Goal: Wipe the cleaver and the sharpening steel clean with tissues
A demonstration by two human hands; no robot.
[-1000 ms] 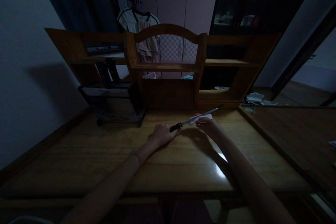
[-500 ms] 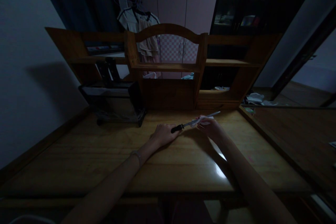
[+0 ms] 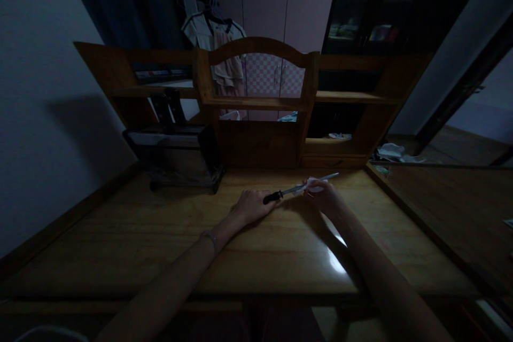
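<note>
My left hand (image 3: 253,206) is closed around the black handle of a sharpening steel (image 3: 288,191), just above the desk. Its thin grey rod slants up and away to the right, and the tip shows past my right hand. With bent fingers, my right hand (image 3: 324,197) pinches a white tissue (image 3: 315,184) against the rod, about halfway along. The fingers partly cover the tissue and the rod there.
At the left back of the wooden desk (image 3: 240,256) stands a dark knife block (image 3: 176,155) with black-handled tools upright in it. A wooden shelf unit (image 3: 256,102) runs along the back edge. White plastic or paper (image 3: 390,150) lies beyond the right edge.
Both hands keep their grip on the steel and tissue. The right hand with the tissue has shifted very slightly, and the whole view has moved a little to the right.
</note>
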